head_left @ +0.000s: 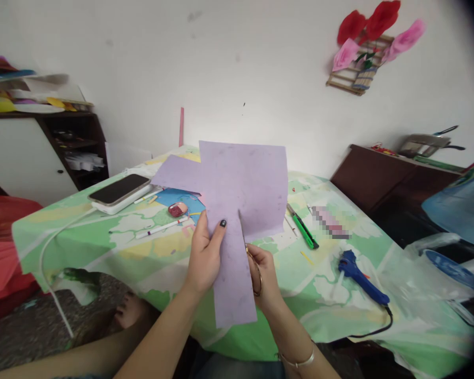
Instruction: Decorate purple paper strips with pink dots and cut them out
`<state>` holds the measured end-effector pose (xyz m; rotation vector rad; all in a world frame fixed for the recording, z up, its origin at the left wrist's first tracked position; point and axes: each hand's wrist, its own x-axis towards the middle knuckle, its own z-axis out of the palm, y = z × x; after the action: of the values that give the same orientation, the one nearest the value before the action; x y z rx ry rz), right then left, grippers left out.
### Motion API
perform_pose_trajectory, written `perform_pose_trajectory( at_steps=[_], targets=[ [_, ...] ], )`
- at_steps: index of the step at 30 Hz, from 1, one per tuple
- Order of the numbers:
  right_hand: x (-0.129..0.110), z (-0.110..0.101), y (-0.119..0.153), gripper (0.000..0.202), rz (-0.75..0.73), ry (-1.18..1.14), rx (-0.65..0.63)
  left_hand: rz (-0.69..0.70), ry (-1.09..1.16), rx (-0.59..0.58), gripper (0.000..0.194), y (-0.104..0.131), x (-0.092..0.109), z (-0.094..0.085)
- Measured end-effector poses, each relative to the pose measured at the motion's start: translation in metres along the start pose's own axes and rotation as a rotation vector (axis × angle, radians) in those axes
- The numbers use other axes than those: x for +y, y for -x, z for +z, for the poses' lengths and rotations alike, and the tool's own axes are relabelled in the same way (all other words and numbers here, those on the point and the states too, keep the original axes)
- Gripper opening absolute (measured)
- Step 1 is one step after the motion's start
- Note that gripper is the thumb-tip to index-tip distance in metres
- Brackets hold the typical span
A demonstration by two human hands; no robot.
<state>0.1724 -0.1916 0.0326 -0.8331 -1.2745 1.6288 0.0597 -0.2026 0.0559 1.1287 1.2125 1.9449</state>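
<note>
A large sheet of purple paper (pixel 245 179) is held up above the table, with a long slit running up from its lower edge. My left hand (pixel 206 252) pinches its left side, the thumb lying on the front. My right hand (pixel 264 273) is closed round the gold handles of a pair of scissors (pixel 257 273) at the slit. The blades are mostly hidden by the paper. Behind, to the left, lies another purple piece (pixel 178 172).
On the patterned tablecloth (pixel 142 268) are a phone (pixel 120 189) on a white box at left, a green cutter (pixel 303 227) and a blue glue gun (pixel 363 278) at right. A white cable hangs off the left edge.
</note>
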Motion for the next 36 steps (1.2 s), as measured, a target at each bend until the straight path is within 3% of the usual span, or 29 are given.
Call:
perform_pose_trajectory(
  at_steps=[6,11,26,36],
  targets=[
    [-0.005,-0.001,-0.006,0.020,-0.155,0.048,0.060,-0.009,-0.056,-0.015,0.040,0.004,0.001,-0.001],
    [-0.004,-0.008,-0.011,0.024,-0.139,0.113,0.047,0.000,-0.194,-0.019,0.038,0.003,0.002,-0.004],
    [0.000,-0.013,-0.014,0.026,-0.237,0.248,0.014,0.083,-0.300,-0.035,0.032,0.003,0.001,-0.003],
    [-0.001,-0.010,-0.013,0.024,-0.260,0.279,0.031,0.064,-0.239,-0.056,0.032,0.005,0.002,-0.002]
  ],
)
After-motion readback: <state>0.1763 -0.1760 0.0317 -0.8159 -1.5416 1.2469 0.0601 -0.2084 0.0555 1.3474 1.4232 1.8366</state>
